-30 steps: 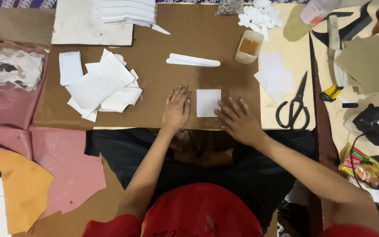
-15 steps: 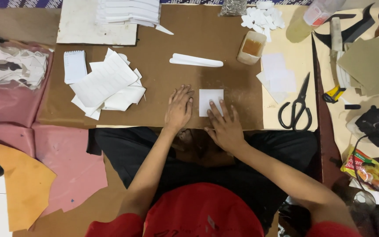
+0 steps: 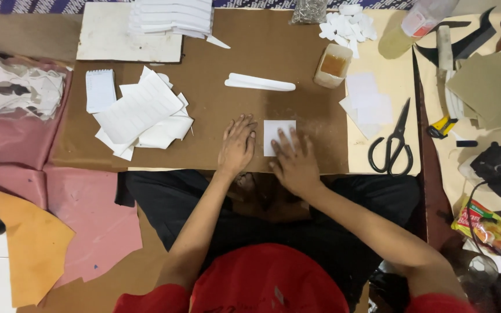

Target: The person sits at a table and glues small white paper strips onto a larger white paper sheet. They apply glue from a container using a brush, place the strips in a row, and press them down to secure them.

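- A brown board [image 3: 204, 104] serves as a low desk in front of a seated person in a red top, with pale yellow sheets to its right and pink sheets [image 3: 59, 203] and an orange sheet [image 3: 18, 249] lying on the floor to the left.
- A small white paper square [image 3: 275, 130] lies on the board near its front edge, right in front of the person.
- The left hand [image 3: 237, 145] lies flat, palm down, on the board just left of the square, its fingers spread and its grip holding nothing.
- The right hand [image 3: 294, 162] rests flat with its fingertips on the lower right part of the square, pressing down on it; the fingers are stretched out, not closed around anything.
- A long white folded strip [image 3: 260, 83] lies further back on the board, well apart from the hands.
- A heap of white paper pieces [image 3: 143, 113] sits to the left, with a small lined pad [image 3: 100, 90] beside it.
- A little plastic tub of brownish stuff [image 3: 333, 65] stands at the back right of the board.
- Black scissors [image 3: 392, 142] lie on the pale sheet to the right, near a few more white squares [image 3: 369, 101].
- A stack of white strips [image 3: 172, 16] rests at the far edge.
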